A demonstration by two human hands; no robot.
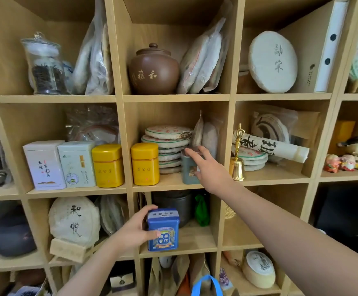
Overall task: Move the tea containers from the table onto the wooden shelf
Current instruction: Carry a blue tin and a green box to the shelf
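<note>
- While the person faced the shelf (178,97), the left hand (133,229) sat nearest, fingers and thumb curled round a blue tin (162,230) and gripping it by its side, upright, in front of the lower middle cubby.
- That tin was not yet set down, as far as I could judge; it hung just ahead of the cubby's front edge, with a dark pot (173,205) and a green pouch (201,210) behind it.
- Further in, the right hand (208,167) reached into the middle cubby, fingers straight and spread, resting on the top and front of a grey-green tin (188,171) standing on the board.
- I took it for a nudge into place, not a hold: nothing was curled round that tin.
- To do it well, the push should go straight back and stay low on the tin, so it slides instead of tipping.
- Stacked tea cakes (169,150) stood just beside the tin on its left and wrapped cakes (208,137) behind; a hard shove could knock those.
- A yellow tin (145,164) stood at the cubby's left, leaving little room between.
- Beyond the divider, a brass bell (237,165) stood near the wrist; the arm should draw back clear of it.
- No table showed from where I stood.
</note>
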